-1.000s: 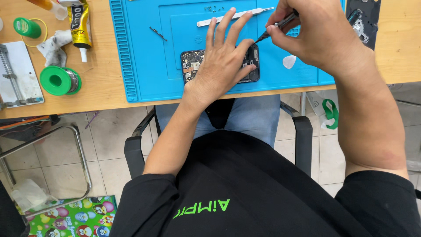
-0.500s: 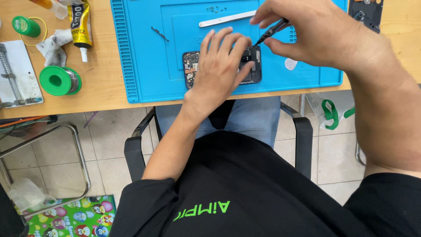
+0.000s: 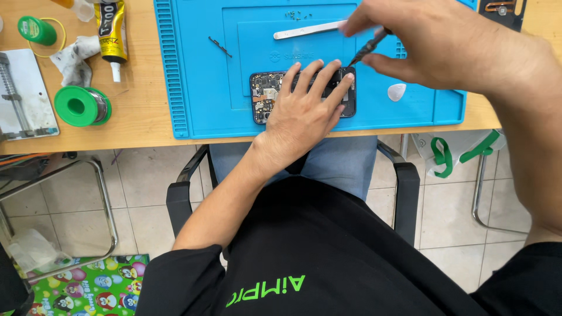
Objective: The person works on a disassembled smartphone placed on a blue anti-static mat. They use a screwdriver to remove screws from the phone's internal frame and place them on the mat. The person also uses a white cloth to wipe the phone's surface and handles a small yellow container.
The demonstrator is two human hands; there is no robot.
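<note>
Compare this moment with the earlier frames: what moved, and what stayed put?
The right hand brought the dark screwdriver down, so its tip now meets the opened phone at its right end. The left hand still presses flat on the phone. The metal pry bar and white pick lie unmoved on the blue mat.

Single head view, steeply down, close over blue mat (image 3: 199, 88); far edge cropped, perhaps.

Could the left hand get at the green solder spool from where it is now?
Probably yes. The left hand lies flat on the opened phone, holding nothing. The green solder spool stands on its side of the bench, and only bare mat and wood lie between.
</note>
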